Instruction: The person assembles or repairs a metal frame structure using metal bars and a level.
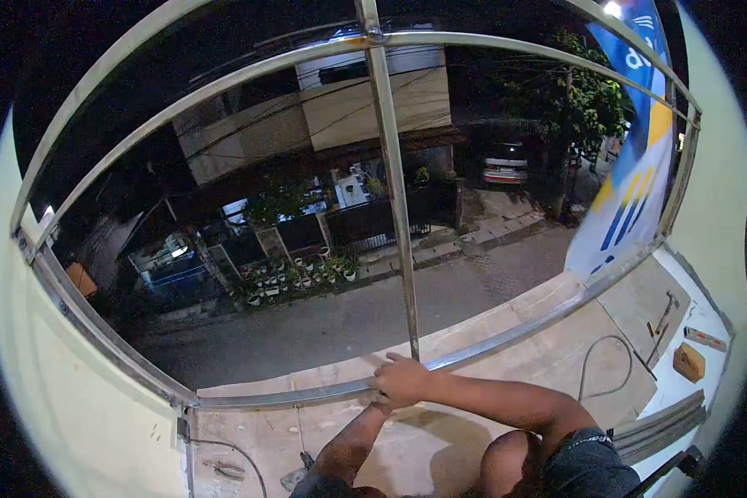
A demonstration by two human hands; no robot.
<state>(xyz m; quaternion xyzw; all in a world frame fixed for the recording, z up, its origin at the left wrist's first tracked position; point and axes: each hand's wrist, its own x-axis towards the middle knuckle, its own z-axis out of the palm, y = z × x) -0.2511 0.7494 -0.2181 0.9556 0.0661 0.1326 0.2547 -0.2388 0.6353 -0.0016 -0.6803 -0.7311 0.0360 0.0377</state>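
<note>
A metal frame of square tube stands before me, with a centre post [397, 199] and a curved bottom rail [506, 337]. Where the post meets this rail, my right hand [407, 379] is closed, its fingers bent toward the left. What lies inside its grip is hidden. My left hand [380, 398] comes up from below and touches the rail area just under my right hand. Its fingers are mostly covered by my right hand, so their hold does not show.
Pliers [228, 471] lie on the ledge at lower left near a cable. At right are a hammer [666, 311], a looped cable [587, 365], a yellow-brown box [688, 363] and stacked metal strips [664, 427]. A banner [631, 191] hangs beside the frame. Beyond is a street below.
</note>
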